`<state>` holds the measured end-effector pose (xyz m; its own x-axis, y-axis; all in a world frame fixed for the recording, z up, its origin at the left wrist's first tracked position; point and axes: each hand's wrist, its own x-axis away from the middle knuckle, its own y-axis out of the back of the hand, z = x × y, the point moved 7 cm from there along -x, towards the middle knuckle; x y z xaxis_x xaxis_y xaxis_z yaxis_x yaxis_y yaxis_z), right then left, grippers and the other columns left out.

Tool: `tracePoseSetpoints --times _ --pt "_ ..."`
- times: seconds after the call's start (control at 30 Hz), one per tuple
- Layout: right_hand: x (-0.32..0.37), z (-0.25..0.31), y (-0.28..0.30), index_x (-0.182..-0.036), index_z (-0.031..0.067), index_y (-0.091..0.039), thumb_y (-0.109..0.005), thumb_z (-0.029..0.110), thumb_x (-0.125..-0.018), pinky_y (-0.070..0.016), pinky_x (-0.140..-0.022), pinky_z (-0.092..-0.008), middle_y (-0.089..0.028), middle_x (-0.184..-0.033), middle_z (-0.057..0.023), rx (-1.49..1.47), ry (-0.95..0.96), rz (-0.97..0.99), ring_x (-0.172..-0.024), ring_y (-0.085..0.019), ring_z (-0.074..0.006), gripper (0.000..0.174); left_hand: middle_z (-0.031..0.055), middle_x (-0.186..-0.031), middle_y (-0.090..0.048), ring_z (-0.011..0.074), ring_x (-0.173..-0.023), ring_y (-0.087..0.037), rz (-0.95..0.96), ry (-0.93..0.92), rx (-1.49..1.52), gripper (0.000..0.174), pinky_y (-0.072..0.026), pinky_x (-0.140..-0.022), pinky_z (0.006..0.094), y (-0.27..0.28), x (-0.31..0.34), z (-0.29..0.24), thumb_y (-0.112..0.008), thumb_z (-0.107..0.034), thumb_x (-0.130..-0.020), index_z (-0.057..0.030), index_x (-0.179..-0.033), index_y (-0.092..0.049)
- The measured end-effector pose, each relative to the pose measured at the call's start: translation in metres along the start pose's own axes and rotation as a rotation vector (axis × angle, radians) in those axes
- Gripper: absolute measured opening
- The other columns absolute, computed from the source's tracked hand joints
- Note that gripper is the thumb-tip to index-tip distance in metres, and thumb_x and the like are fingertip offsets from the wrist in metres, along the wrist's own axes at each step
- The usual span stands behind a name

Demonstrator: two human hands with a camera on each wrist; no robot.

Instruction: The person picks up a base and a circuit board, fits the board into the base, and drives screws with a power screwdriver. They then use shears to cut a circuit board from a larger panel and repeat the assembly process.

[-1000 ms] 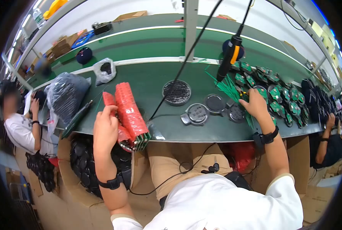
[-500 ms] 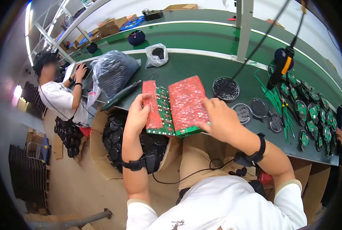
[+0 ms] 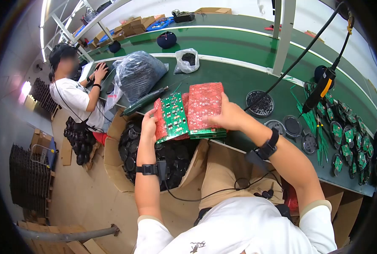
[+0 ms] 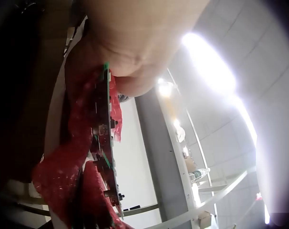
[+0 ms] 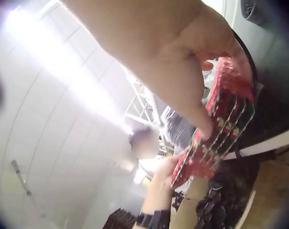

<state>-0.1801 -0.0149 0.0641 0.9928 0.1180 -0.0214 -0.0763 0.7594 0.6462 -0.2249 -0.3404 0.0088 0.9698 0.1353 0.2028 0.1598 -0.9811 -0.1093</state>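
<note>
Right hand (image 3: 233, 115) has joined, gripping red-wrapped boards (image 3: 205, 101); left hand (image 3: 149, 126) pinches green board (image 3: 174, 116) by its wrapped edge. Bundle spread near box (image 3: 112, 163), component side exposed, apparently easier to reach.

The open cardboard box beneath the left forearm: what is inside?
Many black rounded parts lie in the cardboard box. The left forearm covers some, and the bottom is hidden beneath the pile.

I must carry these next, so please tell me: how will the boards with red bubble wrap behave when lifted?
The green circuit boards look flat and thin, so each is probably stiff. The soft red bubble wrap against them may let them slip if the right hand loosens. Small raised parts on the open board could be fragile.
</note>
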Motion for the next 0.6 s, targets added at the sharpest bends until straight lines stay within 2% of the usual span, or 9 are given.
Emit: tracePoseSetpoints --times 0.1,0.13,0.17,0.27,0.33,0.37,0.43,0.47,0.6 --pt "-0.021 -0.025 0.0 -0.136 -0.0168 -0.044 -0.09 0.041 -0.075 -0.057 -0.092 -0.0436 -0.07 -0.115 -0.0278 -0.242 -0.17 -0.085 -0.107 -0.071 -0.0401 0.096 0.0244 -0.128 -0.064 0.034 -0.11 -0.07 0.009 -0.018 0.108 0.057 -0.0608 -0.093 0.0473 0.0 -0.006 0.01 -0.039 0.009 -0.088 0.0044 -0.144 -0.045" --pt "-0.013 -0.014 -0.009 -0.125 -0.0119 -0.058 -0.084 0.032 -0.084 -0.0578 -0.089 -0.0431 -0.07 -0.116 -0.0218 -0.497 -0.387 0.237 -0.103 -0.072 -0.032 0.065 0.0235 -0.13 -0.064 0.0351 -0.112 -0.069 0.135 0.008 0.324 0.057 -0.06 -0.095 0.0485 -0.002 -0.019 0.023 -0.038 0.007 -0.088 0.0049 -0.145 -0.044" --pt "-0.013 -0.009 -0.012 -0.125 -0.0119 -0.058 -0.084 0.032 -0.084 -0.0578 -0.089 -0.0431 -0.07 -0.116 -0.0218 -0.491 -0.382 0.236 -0.103 -0.072 -0.032 0.065 0.0225 -0.131 -0.064 0.0363 -0.114 -0.069 0.261 0.034 0.54 0.058 -0.0593 -0.097 0.0498 -0.009 -0.022 0.025 -0.037 0.005 -0.089 0.0055 -0.146 -0.043" --pt "-0.006 0.003 -0.025 -0.103 -0.0067 -0.069 -0.071 0.016 -0.092 -0.0597 -0.072 -0.0408 -0.073 -0.097 -0.0167 -0.805 -0.443 0.17 -0.084 -0.073 -0.0289 0.025 0.0209 -0.136 -0.062 0.037 -0.116 -0.068 0.5 0.113 0.776 0.053 -0.0548 -0.103 0.0536 -0.023 -0.018 0.035 -0.04 -0.005 -0.097 0.0034 -0.15 -0.043" --pt "-0.027 -0.009 -0.025 -0.101 -0.0063 -0.07 -0.07 0.014 -0.092 -0.0598 -0.07 -0.0418 -0.073 -0.093 -0.016 -0.851 -0.414 0.088 -0.079 -0.073 -0.0284 0.022 0.0195 -0.145 -0.057 0.035 -0.125 -0.063 0.845 0.093 0.859 0.05 -0.0488 -0.11 0.0535 -0.021 -0.029 0.049 -0.043 -0.024 -0.106 -0.002 -0.151 -0.045" --pt "-0.042 -0.021 -0.023 -0.099 -0.0059 -0.071 -0.068 0.012 -0.092 -0.0598 -0.068 -0.0428 -0.073 -0.088 -0.0152 -0.902 -0.393 0.003 -0.075 -0.073 -0.028 0.02 0.0195 -0.145 -0.057 0.035 -0.125 -0.063 0.844 0.089 0.86 0.05 -0.0488 -0.11 0.0535 -0.034 -0.015 0.035 -0.043 -0.024 -0.106 -0.002 -0.151 -0.045" --pt "-0.071 -0.046 -0.006 -0.096 -0.0053 -0.073 -0.067 0.01 -0.09 -0.0579 -0.065 -0.0413 -0.073 -0.088 -0.015 -0.811 -0.346 -0.197 -0.071 -0.071 -0.0251 0.018 0.0154 -0.152 -0.052 0.0321 -0.136 -0.054 0.53 -0.298 0.791 0.055 -0.0436 -0.115 0.0508 -0.042 0.012 -0.009 -0.045 -0.038 -0.107 -0.0062 -0.152 -0.046" --pt "-0.077 -0.048 0.008 -0.099 -0.0059 -0.074 -0.068 0.011 -0.09 -0.0565 -0.066 -0.0388 -0.074 -0.09 -0.0153 -0.78 -0.328 -0.268 -0.073 -0.071 -0.0235 0.02 0.0152 -0.156 -0.047 0.0284 -0.144 -0.045 0.608 -0.22 0.638 0.063 -0.0391 -0.119 0.0476 -0.054 0.028 -0.017 -0.048 -0.049 -0.105 -0.0062 -0.15 -0.047" --pt "-0.115 -0.084 0.031 -0.103 -0.0054 -0.075 -0.065 0.009 -0.089 -0.0563 -0.078 -0.0392 -0.076 -0.097 -0.016 -0.779 -0.311 -0.344 -0.085 -0.073 -0.0255 0.022 0.011 -0.153 -0.052 0.03 -0.14 -0.049 0.628 -0.348 0.508 0.063 -0.0399 -0.117 0.0511 -0.03 -0.02 0.013 -0.048 -0.052 -0.104 -0.0108 -0.152 -0.048"
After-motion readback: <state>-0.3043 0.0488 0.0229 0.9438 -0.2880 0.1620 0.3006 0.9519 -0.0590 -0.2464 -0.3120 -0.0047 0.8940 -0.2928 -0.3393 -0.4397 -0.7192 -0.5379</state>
